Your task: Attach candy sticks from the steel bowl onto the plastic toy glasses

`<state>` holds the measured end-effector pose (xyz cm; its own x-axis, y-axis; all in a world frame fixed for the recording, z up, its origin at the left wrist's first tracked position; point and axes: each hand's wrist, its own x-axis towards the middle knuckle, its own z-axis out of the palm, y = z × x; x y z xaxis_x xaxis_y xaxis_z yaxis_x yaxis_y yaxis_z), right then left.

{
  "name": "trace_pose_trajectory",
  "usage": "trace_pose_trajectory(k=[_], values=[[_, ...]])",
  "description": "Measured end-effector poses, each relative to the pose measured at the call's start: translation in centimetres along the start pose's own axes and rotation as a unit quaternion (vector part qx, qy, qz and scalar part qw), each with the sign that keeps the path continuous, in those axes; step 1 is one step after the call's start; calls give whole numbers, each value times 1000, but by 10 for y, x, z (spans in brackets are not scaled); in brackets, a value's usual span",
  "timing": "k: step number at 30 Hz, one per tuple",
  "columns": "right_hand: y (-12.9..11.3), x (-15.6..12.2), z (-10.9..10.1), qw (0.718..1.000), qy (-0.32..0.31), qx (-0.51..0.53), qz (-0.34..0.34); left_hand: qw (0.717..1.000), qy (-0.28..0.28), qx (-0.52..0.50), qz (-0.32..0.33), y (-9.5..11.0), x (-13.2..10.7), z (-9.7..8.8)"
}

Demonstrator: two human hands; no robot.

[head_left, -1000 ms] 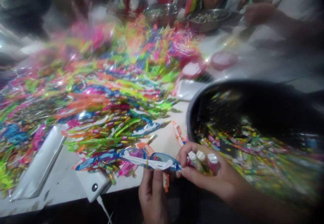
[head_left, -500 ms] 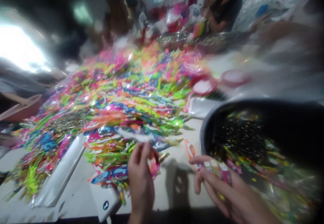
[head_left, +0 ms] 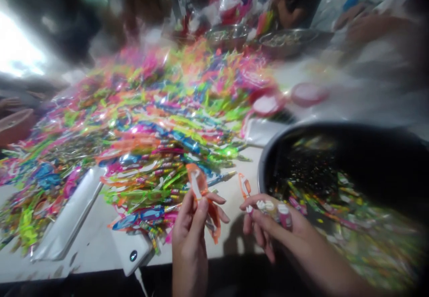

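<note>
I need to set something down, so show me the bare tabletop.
Bare tabletop shows between the left hand and the right hand, partly shadowed, and between the silver packet and the white device. The colourful heap crowds the middle; the black tub fills the right of the view.

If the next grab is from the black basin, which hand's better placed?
Probably the right hand: it is beside the black basin, though already holding white-ended pieces. The left hand is farther off and grips an orange piece.
</note>
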<state>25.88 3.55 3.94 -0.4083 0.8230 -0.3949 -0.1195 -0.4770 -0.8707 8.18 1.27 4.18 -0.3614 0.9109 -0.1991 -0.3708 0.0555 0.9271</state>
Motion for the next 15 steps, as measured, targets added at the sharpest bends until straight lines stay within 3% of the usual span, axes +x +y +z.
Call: trace_pose_trajectory(k=[6, 10, 15], values=[[3, 3, -1, 1000, 2, -3, 15, 999, -27, 10, -38, 0, -4, -5], [5, 4, 0, 1000, -7, -6, 24, 989, -42, -106, -98, 9, -9, -3], [4, 3, 3, 998, 0, -37, 45, 973, 7, -204, -107, 9, -10, 2]])
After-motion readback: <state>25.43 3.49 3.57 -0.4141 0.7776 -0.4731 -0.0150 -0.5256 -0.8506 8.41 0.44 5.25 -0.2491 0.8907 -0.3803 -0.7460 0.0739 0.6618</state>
